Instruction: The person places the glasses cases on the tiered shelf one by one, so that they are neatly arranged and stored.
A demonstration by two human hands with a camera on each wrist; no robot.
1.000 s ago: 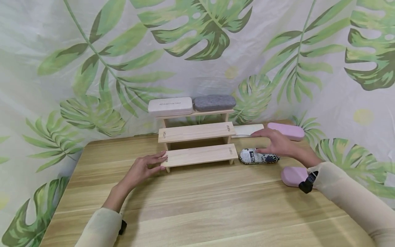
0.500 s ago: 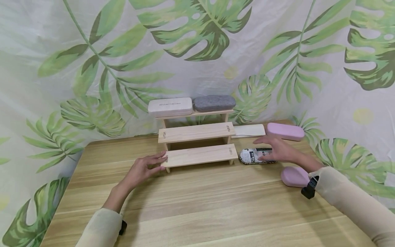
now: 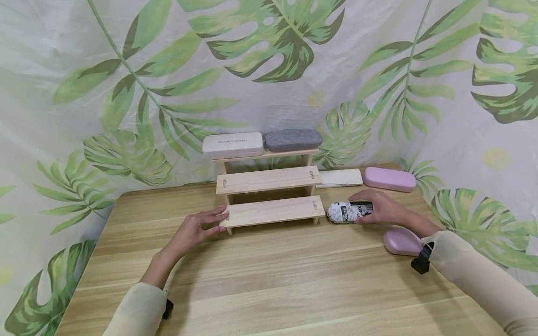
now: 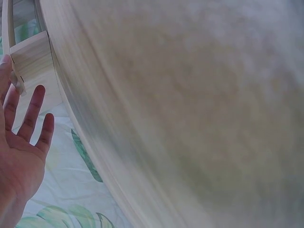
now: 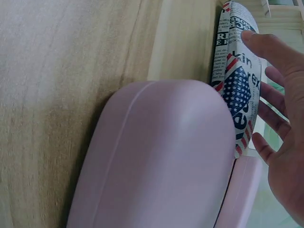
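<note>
A three-tier wooden display rack [image 3: 269, 179] stands on the table. My left hand [image 3: 197, 228] touches the left end of its lowest shelf with fairly straight fingers; in the left wrist view the other fingers [image 4: 32, 111] spread loosely beside the rack. To the right of the rack lies a newspaper-print glasses case [image 3: 342, 212]. My right hand [image 3: 384, 209] holds it across its right part, thumb on the near side and fingers reaching behind the far side. The right end of the case is hidden under the hand in the head view. It still lies on the table.
A white glasses case [image 3: 232, 145] and a grey one [image 3: 293, 140] sit on the top shelf. A flat white case [image 3: 340, 178] and a pink case [image 3: 389, 179] lie at the back right. Another pink case [image 3: 401, 241] lies under the right wrist. A leaf-print curtain [image 3: 269, 70] hangs behind.
My right hand has drawn back from over the flat white case and come down around the newspaper-print glasses case. The left hand stays at the rack's lowest shelf.
</note>
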